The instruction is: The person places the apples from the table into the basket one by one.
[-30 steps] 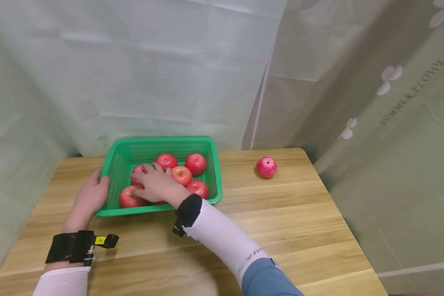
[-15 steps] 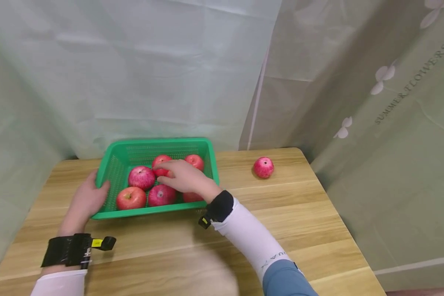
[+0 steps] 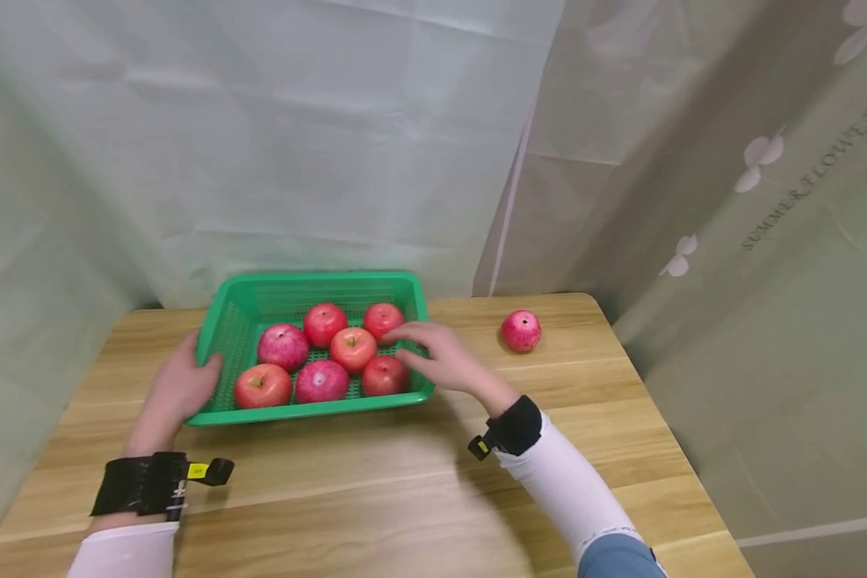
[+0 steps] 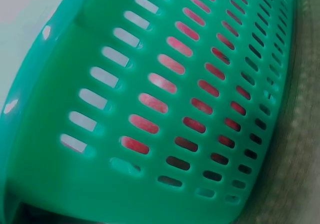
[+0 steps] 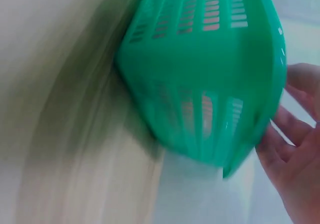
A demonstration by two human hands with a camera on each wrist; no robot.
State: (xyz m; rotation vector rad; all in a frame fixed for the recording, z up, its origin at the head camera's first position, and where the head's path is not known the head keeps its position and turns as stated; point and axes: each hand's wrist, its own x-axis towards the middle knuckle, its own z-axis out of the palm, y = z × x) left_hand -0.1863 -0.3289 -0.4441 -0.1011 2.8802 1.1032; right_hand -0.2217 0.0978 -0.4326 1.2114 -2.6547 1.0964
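A green plastic basket (image 3: 318, 280) holds several red apples, two of them darker pink and streaked, such as the streaked apple (image 3: 322, 380) at the front. My left hand (image 3: 179, 381) holds the basket's left rim, its thumb at the edge and its other fingers partly hidden. Through the slots in the left wrist view, red fruit shows behind the basket wall (image 4: 95, 184). At the right rim, my right hand (image 3: 441, 353) reaches over the edge with spread, slightly bent fingers, near the right-hand apples (image 3: 385, 376). Nothing shows in its grasp.
One streaked pink apple (image 3: 522, 331) sits alone on the wooden table (image 3: 376, 498), right of the basket. Hanging pale sheets (image 3: 296, 160) enclose the table at the back and sides. A black strap with a small camera (image 3: 144, 484) circles each wrist.
My right hand has moved right, from over the apples at the basket's left-centre to its right rim, uncovering the apples. My left hand stays at the left rim.
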